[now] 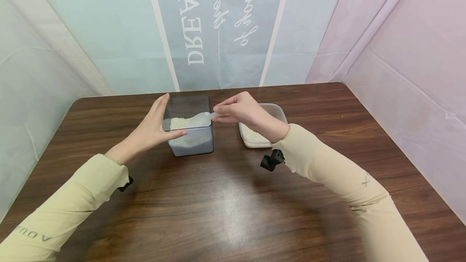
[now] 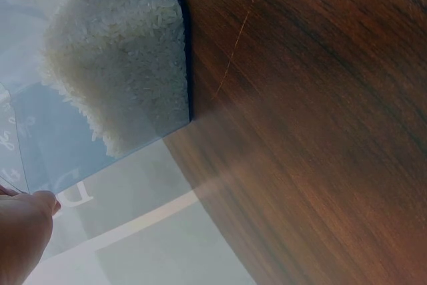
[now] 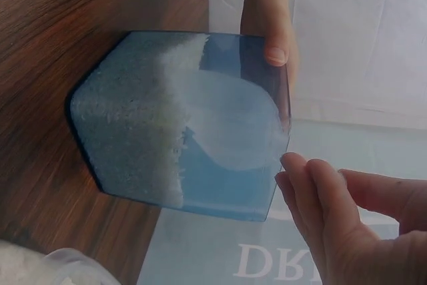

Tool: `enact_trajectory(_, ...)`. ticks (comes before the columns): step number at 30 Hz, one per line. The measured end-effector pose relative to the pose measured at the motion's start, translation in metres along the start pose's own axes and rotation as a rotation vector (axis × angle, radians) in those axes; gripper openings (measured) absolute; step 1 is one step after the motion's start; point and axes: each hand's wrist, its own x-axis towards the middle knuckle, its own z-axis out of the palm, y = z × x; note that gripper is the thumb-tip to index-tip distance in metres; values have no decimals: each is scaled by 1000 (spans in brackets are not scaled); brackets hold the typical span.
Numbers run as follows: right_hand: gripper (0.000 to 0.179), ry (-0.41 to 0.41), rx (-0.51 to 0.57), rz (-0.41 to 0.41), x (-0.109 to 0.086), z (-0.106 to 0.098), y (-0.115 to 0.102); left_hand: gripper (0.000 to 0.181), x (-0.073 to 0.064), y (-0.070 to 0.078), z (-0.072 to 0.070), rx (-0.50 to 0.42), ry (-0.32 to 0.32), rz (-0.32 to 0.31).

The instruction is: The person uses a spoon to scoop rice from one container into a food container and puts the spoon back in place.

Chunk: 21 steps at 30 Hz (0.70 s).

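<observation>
A translucent blue square container (image 1: pixel 193 144) stands on the table, part filled with white rice (image 1: pixel 178 123). My left hand (image 1: pixel 151 126) grips it at its left side, thumb along the near rim and fingers at the far left. Inside, a whitish translucent scoop (image 1: pixel 199 120) lies over the rice, tilted. My right hand (image 1: pixel 245 110) pinches the scoop's handle between thumb and fingers, just beyond the right rim. Through the wall in the right wrist view, the scoop (image 3: pixel 230 111) shows above the rice. How much rice the scoop holds I cannot tell.
A clear, shallower tub (image 1: pixel 278 111) with pale grains stands to the right, partly hidden beneath my right wrist. Both stand on a dark wood table (image 1: pixel 218 197). Behind hangs a lettered cloth (image 1: pixel 225 72), and pale sheets flank the sides.
</observation>
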Motion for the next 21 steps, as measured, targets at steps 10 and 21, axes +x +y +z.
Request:
enact_trajectory(10, 28, 80, -120, -10, 1, -13, 2, 112, 1, -2, 0, 5, 0, -22)
enact_trajectory(21, 33, 202, -380, -14, 5, -57, 14, 73, -5, -11, -3, -124, 203, 98)
